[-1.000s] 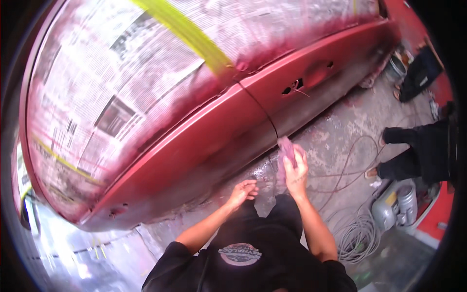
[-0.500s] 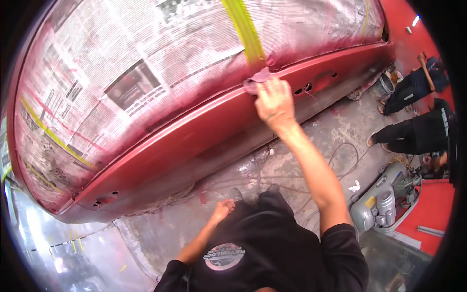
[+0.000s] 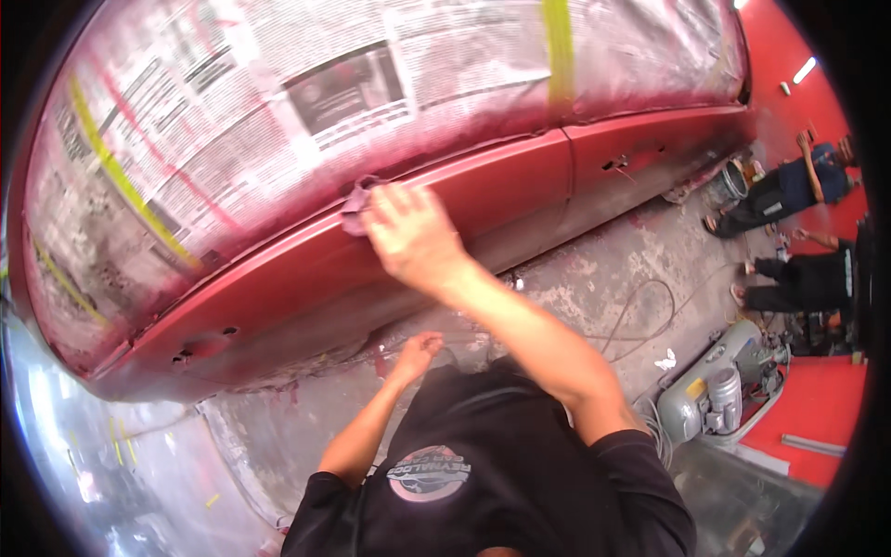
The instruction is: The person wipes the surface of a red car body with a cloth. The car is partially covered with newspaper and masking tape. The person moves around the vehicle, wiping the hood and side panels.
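Note:
My right hand is stretched out to the car's side and grips a crumpled purple-pink cloth. The cloth rests on the upper edge of the red car door panel, just under the window area. Above that edge, newspaper masking dusted with pink paint covers the glass, with strips of yellow masking tape on it. My left hand hangs by my body, away from the panel, its fingers loosely bent and nothing in them.
A grey air compressor stands on the floor at right, with a hose looped near it. Two people are at the far right, beside a bucket. The concrete floor is stained and patchy.
My right hand has slid the cloth leftward along the panel's upper edge. The whole view has shifted, and a door seam that my hand hid now shows. My left hand stays by my body.

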